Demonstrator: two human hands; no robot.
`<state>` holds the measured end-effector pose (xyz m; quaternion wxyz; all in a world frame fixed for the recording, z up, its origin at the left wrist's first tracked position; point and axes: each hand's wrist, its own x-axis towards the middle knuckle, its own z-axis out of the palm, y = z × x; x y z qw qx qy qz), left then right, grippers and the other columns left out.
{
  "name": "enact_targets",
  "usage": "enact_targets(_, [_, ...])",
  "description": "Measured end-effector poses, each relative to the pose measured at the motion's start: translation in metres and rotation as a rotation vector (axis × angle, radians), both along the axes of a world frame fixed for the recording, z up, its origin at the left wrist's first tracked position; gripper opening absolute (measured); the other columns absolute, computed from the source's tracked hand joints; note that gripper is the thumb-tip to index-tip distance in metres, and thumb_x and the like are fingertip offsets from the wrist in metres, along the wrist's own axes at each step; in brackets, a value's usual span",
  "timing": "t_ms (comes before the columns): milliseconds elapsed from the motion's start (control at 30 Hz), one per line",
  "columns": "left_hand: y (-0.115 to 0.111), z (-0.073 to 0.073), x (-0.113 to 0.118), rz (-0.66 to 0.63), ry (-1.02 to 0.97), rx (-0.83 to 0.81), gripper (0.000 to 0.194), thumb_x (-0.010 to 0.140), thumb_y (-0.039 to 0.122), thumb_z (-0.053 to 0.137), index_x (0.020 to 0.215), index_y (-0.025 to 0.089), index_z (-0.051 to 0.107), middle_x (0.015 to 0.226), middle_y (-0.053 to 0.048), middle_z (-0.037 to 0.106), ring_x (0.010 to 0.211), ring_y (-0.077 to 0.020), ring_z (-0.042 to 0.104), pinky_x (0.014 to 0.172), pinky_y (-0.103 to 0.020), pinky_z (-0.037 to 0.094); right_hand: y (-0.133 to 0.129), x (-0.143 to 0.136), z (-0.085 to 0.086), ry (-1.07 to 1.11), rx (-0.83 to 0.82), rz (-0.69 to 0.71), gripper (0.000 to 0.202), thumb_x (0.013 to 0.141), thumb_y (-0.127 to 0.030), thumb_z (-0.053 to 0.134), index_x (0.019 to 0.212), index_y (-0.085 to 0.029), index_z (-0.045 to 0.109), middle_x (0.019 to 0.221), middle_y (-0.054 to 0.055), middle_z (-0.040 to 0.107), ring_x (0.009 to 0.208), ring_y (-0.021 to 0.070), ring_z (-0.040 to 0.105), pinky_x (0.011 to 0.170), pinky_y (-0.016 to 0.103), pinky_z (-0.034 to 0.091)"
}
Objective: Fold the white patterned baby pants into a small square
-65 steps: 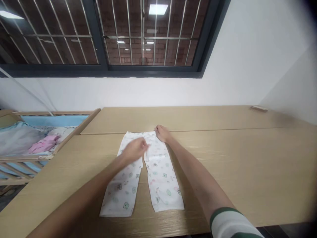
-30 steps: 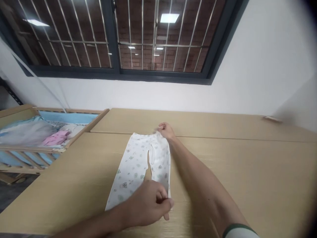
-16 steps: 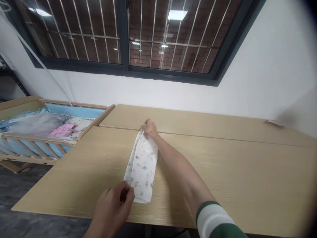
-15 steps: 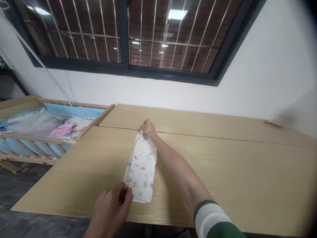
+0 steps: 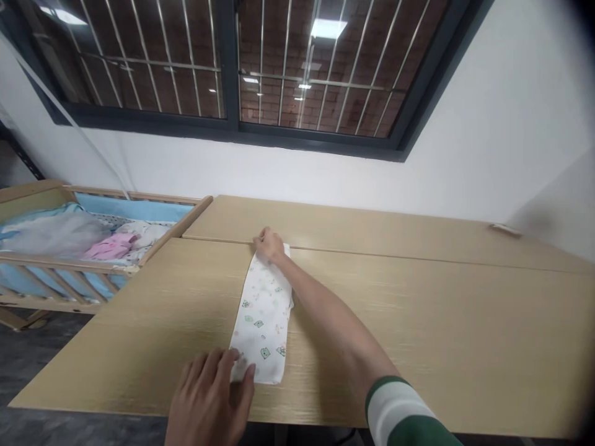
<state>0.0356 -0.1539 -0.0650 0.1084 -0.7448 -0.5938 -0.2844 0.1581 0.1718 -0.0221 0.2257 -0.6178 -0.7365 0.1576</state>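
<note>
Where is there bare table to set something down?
Broad bare table lies right of the right forearm; a smaller patch sits between the crib, cloth and left hand. Crowded: the cloth, with the right hand at its far end.

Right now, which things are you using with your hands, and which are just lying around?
In use:
White patterned cloth
Left hand, at its near end
Right hand, at its far end
Table, under the cloth

Just there:
Crib, beside the table
Pink cloth, in the crib
Small pale object, at the table's far right
</note>
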Motion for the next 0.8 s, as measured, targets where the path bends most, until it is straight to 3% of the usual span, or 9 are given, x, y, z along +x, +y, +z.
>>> enact_targets(100, [0.000,0.001,0.016,-0.194,0.026,0.169,0.027,0.098,0.032,0.050,0.117,0.017,0.063,0.119,-0.011,0.070,0.105,-0.0255,0.067,0.086,-0.036,0.051,-0.023,0.002,0.009,0.033,0.030,0.159,0.020,0.096,-0.033,0.053,0.113,-0.022,0.056,0.101,0.006,0.071,0.093,0.0218,0.065,0.079,0.031,0.047])
enact_targets(233, [-0.001,-0.007,0.036,-0.243,0.108,0.253,0.038,0.099,0.033,0.046,0.126,0.010,0.061,0.131,-0.016,0.065,0.120,-0.0264,0.062,0.094,-0.036,0.051,-0.091,0.006,0.017,0.140,0.058,0.619,0.037,0.097,-0.040,0.057,0.125,-0.016,0.056,0.123,0.013,0.068,0.110,0.0233,0.064,0.093,0.035,0.048])
enact_targets(367, [0.000,-0.046,0.037,-0.213,0.236,0.340,0.040,0.096,0.041,0.049,0.121,0.014,0.066,0.120,-0.012,0.072,0.107,-0.0260,0.069,0.089,-0.036,0.053,-0.174,0.017,0.015,0.054,-0.029,1.105,0.061,0.101,-0.052,0.051,0.150,-0.018,0.042,0.157,0.014,0.044,0.144,0.0259,0.042,0.116,0.039,0.036])
enact_targets(467, [0.001,-0.079,0.030,-0.207,0.332,0.404,0.036,0.092,0.048,0.056,0.109,0.021,0.071,0.097,-0.008,0.077,0.089,-0.0263,0.073,0.080,-0.037,0.055,-0.211,0.029,0.003,-0.058,-0.056,1.241,0.063,0.103,-0.047,0.047,0.158,-0.018,0.033,0.166,0.013,0.028,0.155,0.0227,0.020,0.125,0.036,0.018])
enact_targets(533, [0.002,-0.091,0.028,-0.191,0.355,0.405,0.032,0.090,0.049,0.059,0.104,0.024,0.073,0.091,-0.007,0.077,0.085,-0.0263,0.073,0.083,-0.038,0.056,-0.217,0.037,-0.006,-0.109,-0.069,1.254,0.062,0.104,-0.040,0.046,0.159,-0.016,0.031,0.166,0.013,0.026,0.156,0.0206,0.016,0.127,0.035,0.013])
enact_targets(600, [0.002,-0.092,0.028,-0.198,0.378,0.410,0.034,0.091,0.050,0.058,0.106,0.023,0.073,0.095,-0.006,0.077,0.089,-0.0260,0.073,0.091,-0.038,0.054,-0.211,0.044,-0.012,-0.119,-0.075,1.216,0.060,0.105,-0.040,0.044,0.159,-0.016,0.032,0.166,0.013,0.026,0.156,0.0204,0.017,0.127,0.037,0.012])
enact_targets(800, [0.007,-0.063,0.031,-0.240,0.468,0.424,0.063,0.092,0.069,0.052,0.124,0.017,0.069,0.121,-0.012,0.073,0.107,-0.0293,0.069,0.101,-0.040,0.048,-0.154,0.055,-0.018,-0.166,-0.083,1.070,0.065,0.105,-0.056,0.035,0.161,-0.025,0.026,0.169,0.007,0.016,0.157,0.0228,0.011,0.127,0.044,0.008])
